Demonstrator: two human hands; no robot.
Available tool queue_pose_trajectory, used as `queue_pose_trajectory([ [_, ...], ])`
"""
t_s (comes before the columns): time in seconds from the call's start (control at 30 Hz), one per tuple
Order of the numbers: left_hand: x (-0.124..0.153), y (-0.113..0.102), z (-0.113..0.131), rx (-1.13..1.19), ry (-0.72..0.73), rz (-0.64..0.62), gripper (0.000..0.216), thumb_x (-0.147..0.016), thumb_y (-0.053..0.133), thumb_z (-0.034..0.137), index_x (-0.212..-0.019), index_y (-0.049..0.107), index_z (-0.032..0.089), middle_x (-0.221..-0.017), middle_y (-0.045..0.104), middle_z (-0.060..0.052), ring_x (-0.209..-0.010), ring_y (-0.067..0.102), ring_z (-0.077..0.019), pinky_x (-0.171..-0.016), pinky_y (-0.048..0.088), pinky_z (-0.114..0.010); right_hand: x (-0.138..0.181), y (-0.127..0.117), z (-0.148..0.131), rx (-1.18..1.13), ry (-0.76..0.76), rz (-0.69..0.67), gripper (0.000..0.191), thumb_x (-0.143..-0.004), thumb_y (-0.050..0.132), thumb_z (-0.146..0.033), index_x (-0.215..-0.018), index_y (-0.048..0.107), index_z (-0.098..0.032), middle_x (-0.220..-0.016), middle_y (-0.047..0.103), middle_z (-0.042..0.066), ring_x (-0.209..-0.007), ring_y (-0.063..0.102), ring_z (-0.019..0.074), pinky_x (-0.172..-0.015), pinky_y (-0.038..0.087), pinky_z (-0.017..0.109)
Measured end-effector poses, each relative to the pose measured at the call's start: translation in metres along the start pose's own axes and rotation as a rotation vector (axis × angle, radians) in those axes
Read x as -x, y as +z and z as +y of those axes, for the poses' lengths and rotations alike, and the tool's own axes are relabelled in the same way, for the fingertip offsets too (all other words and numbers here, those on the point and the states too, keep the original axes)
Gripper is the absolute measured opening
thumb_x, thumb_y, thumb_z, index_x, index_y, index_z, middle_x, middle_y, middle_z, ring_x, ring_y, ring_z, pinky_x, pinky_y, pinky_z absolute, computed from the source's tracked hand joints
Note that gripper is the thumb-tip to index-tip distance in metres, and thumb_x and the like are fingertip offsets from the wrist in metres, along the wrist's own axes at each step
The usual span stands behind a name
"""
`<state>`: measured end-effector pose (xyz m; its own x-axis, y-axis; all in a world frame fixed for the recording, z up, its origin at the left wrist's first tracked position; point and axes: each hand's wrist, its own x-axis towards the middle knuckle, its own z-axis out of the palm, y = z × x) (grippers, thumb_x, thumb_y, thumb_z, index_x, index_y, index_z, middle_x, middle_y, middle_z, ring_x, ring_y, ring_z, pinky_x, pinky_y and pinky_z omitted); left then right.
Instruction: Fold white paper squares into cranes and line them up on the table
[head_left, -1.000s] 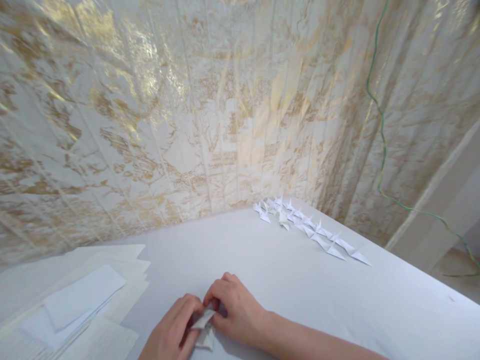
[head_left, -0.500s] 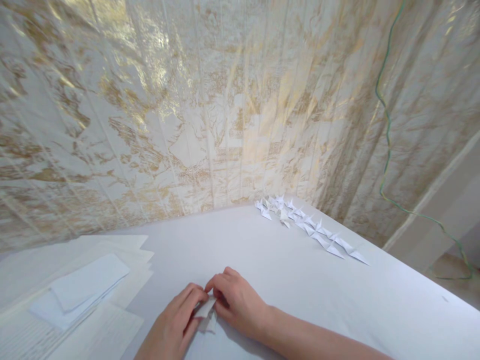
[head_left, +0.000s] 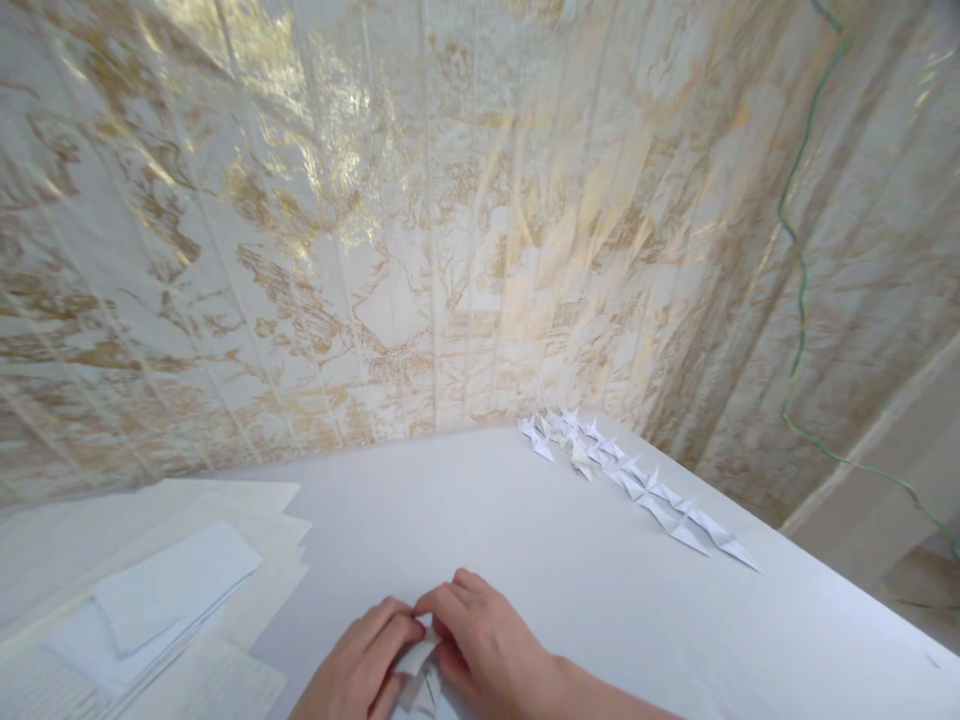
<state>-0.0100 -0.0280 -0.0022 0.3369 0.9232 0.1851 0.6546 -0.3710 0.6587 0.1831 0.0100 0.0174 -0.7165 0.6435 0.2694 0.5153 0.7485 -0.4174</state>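
Both hands meet at the bottom middle of the head view over a small folded piece of white paper (head_left: 417, 668) on the white table (head_left: 525, 560). My left hand (head_left: 360, 665) pinches the paper from the left with curled fingers. My right hand (head_left: 484, 650) grips it from the right, fingertips pressed onto the fold. Most of the paper is hidden between the fingers.
A row of several finished white paper cranes (head_left: 637, 480) runs along the table's back right edge. Stacked sheets of white paper (head_left: 165, 590) lie at the left. A gold-patterned curtain (head_left: 420, 220) hangs behind, with a green cord (head_left: 801, 300) at the right.
The camera has tipped up a little, so the hands sit lower in view. The hands have closed in tighter over the paper, hiding more of it.
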Motion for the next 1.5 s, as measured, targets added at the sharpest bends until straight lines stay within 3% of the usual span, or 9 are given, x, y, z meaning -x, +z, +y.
queue_pose_trajectory([
  [0.17, 0.002, -0.001, 0.012, 0.06, -0.035, 0.003, 0.025, -0.084, 0.05, 0.013, -0.098, 0.064, 0.029, -0.104, 0.065, 0.0, -0.101, 0.062, -0.0181, -0.091, 0.046, -0.026, 0.007, -0.001, -0.008, -0.099, 0.087, 0.034, 0.035, -0.074, 0.057, -0.01, -0.108, 0.057, -0.019, -0.094, 0.064, 0.006, -0.09, 0.052, 0.0228, -0.085, 0.039, 0.035],
  [0.37, -0.003, 0.0, 0.022, 0.066, -0.086, 0.022, 0.012, -0.084, 0.051, 0.017, -0.085, 0.059, 0.024, -0.094, 0.063, -0.001, -0.093, 0.061, -0.019, -0.085, 0.045, -0.029, 0.01, -0.002, -0.016, -0.201, 0.196, 0.018, 0.048, -0.068, 0.062, -0.01, -0.115, 0.055, -0.015, -0.103, 0.061, 0.008, -0.098, 0.05, 0.0248, -0.09, 0.039, 0.039],
  [0.53, -0.01, 0.003, 0.025, 0.055, -0.128, 0.058, 0.01, -0.077, 0.05, 0.015, -0.079, 0.055, 0.023, -0.086, 0.06, 0.0, -0.084, 0.058, -0.0196, -0.079, 0.043, -0.031, 0.01, -0.006, -0.012, -0.275, 0.197, 0.007, 0.057, -0.067, 0.062, -0.008, -0.122, 0.053, -0.014, -0.107, 0.061, 0.009, -0.101, 0.05, 0.0245, -0.093, 0.04, 0.038],
  [0.8, -0.005, 0.001, 0.028, 0.041, -0.093, 0.045, 0.026, -0.066, 0.044, 0.01, -0.085, 0.056, 0.022, -0.088, 0.058, -0.002, -0.083, 0.056, -0.019, -0.077, 0.043, -0.029, 0.009, 0.005, -0.002, -0.317, 0.197, 0.134, 0.055, -0.064, 0.046, 0.004, -0.114, 0.055, -0.018, -0.082, 0.06, 0.0, -0.088, 0.055, 0.0184, -0.083, 0.043, 0.029],
  [1.33, -0.007, -0.006, 0.037, 0.035, -0.104, 0.02, 0.024, -0.067, 0.047, 0.013, -0.086, 0.059, 0.021, -0.092, 0.061, -0.003, -0.087, 0.058, -0.0207, -0.081, 0.043, -0.032, 0.007, 0.008, -0.005, -0.186, 0.148, 0.146, 0.051, -0.071, 0.044, 0.005, -0.115, 0.053, -0.018, -0.086, 0.059, 0.003, -0.089, 0.052, 0.0206, -0.082, 0.044, 0.03],
  [1.5, -0.01, -0.005, 0.036, 0.027, -0.11, 0.02, 0.017, -0.071, 0.047, 0.014, -0.081, 0.059, 0.02, -0.088, 0.06, -0.002, -0.083, 0.058, -0.0198, -0.078, 0.043, -0.031, 0.011, 0.006, -0.012, -0.172, 0.153, 0.123, 0.043, -0.072, 0.056, -0.007, -0.115, 0.054, -0.016, -0.099, 0.061, 0.007, -0.096, 0.051, 0.0235, -0.09, 0.041, 0.037],
])
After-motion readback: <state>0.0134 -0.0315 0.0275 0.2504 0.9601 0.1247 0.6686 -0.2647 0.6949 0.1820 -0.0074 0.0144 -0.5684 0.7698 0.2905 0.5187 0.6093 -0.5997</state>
